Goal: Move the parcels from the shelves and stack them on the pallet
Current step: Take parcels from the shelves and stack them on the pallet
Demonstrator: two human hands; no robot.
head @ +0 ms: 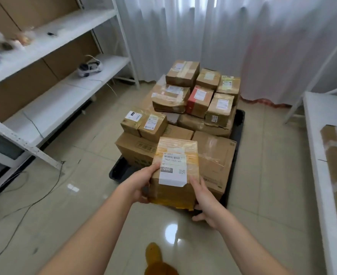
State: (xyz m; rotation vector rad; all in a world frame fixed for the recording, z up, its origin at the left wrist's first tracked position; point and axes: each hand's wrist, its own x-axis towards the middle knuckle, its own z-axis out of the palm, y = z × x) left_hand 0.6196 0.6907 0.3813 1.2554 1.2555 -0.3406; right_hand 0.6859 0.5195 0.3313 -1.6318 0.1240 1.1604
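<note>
Hands, left and right, clasp the parcel from both sides; best set it flat on the pallet's front boxes, edges squared

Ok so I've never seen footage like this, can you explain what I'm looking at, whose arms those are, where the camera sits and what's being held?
There is no machine here. The one picture comes from a camera worn on a person's head, looking forward and down, so the bare arms are that person's own. The left hand and right hand hold a taped parcel with a white label from both sides. Ahead, a black pallet on the tiled floor carries many stacked cardboard parcels. White shelves stand to the left, a white curtain behind.
</note>
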